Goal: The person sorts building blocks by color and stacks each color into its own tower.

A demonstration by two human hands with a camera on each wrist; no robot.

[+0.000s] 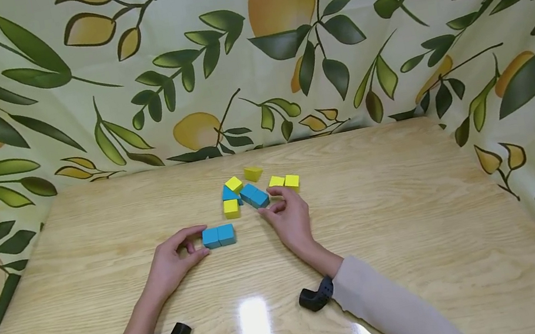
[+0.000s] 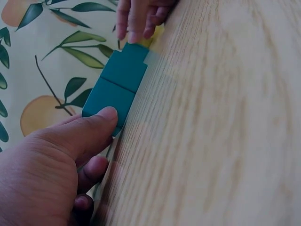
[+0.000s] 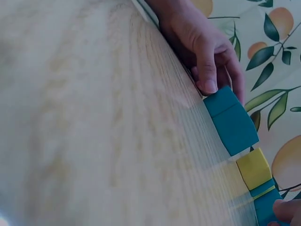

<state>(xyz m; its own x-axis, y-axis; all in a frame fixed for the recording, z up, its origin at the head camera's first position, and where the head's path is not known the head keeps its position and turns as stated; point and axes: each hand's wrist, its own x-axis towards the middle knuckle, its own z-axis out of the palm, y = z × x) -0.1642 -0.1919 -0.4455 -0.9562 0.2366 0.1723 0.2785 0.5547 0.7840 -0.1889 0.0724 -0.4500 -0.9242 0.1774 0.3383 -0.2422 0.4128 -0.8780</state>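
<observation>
At the left end of a joined pair of blue cubes (image 1: 218, 237), my left hand (image 1: 171, 262) pinches them between thumb and fingers. The left wrist view shows that thumb on the near blue cube (image 2: 109, 101). Farther back and to the right, my right hand (image 1: 290, 220) pinches the right end of another blue pair (image 1: 254, 195), set at a slant. In the right wrist view only the fingertips of the right hand (image 3: 288, 211) show at the lower right corner, against a blue block (image 3: 264, 205). A yellow cube (image 1: 231, 209) lies between the two pairs.
Beside the slanted pair are a blue triangular-looking block (image 1: 228, 192) and a second yellow cube (image 1: 234, 184). A yellow wedge-like block (image 1: 254, 173) lies behind. Two yellow cubes (image 1: 292, 182) stand past the right hand. Patterned cloth (image 1: 209, 81) borders the wooden table (image 1: 389, 217).
</observation>
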